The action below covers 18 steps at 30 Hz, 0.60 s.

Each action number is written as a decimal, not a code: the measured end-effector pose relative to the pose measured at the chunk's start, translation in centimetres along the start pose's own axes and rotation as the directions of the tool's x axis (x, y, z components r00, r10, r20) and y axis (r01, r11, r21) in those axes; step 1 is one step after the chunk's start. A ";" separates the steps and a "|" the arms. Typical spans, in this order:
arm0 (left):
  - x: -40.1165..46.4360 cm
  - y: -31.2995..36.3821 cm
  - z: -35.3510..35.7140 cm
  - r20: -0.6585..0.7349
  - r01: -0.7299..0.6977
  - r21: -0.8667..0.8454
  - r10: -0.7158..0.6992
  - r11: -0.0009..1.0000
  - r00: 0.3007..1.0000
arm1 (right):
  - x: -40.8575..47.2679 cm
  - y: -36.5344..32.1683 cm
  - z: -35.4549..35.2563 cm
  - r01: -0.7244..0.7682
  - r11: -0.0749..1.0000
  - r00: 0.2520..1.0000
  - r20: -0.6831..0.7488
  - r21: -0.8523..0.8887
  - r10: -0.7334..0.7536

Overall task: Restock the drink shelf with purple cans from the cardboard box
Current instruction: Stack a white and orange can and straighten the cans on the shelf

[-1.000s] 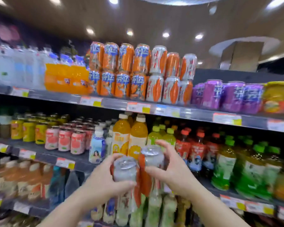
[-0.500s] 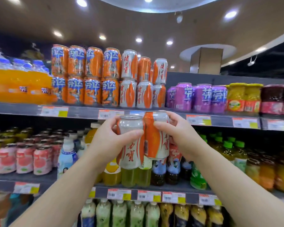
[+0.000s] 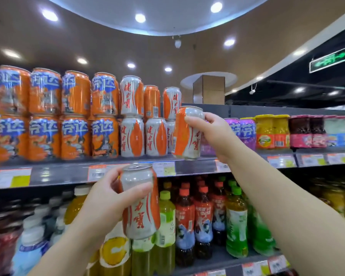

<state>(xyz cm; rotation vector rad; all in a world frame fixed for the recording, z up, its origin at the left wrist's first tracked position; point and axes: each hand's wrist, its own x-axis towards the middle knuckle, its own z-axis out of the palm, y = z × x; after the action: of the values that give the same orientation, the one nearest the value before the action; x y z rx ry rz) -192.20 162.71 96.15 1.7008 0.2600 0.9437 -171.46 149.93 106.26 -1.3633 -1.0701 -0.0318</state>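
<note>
Purple cans [image 3: 245, 132] on top shelf [image 3: 68, 173], 3 o'clock of right hand [image 3: 211, 132]. Both hands clamp silver-orange cans; left hand [image 3: 108, 198] low. Risk: right can [image 3: 187, 132] clips stacked row [image 3: 143, 116], toppling it.

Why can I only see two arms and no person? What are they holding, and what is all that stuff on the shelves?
The camera sits on the person's head and looks forward, so you see only their arms, as if through their eyes. There is no machine, just two bare hands. The right hand holds a silver and orange can up at the edge of the top shelf, beside stacked cans of the same kind. The left hand holds another silver and orange can lower down, waiting. On the top shelf stand orange cans with blue writing, some purple cans behind the right hand, and jars. The shelf below holds bottled drinks.
</note>
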 end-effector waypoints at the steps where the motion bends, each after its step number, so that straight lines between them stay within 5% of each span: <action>1: 0.2 0.0 -0.1 0.004 0.003 -0.005 -0.003 1.000 1.000 | 1.0 0.0 0.1 -0.003 1.000 1.000 -0.017 -0.016 0.003; 12: 3.3 0.2 0.1 -0.004 0.016 0.023 -0.016 1.000 1.000 | 7.4 1.0 2.1 0.005 0.880 1.000 -0.011 -0.475 -0.011; 18: 3.6 0.4 1.0 -0.012 0.009 0.025 -0.009 1.000 1.000 | 7.4 3.0 3.1 -0.023 0.810 0.999 -0.037 -0.586 0.001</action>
<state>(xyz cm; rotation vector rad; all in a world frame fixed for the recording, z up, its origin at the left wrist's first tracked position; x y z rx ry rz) -189.21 164.04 98.05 1.7164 0.2885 0.9473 -167.43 157.29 108.14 -1.9187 -1.0641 -0.4085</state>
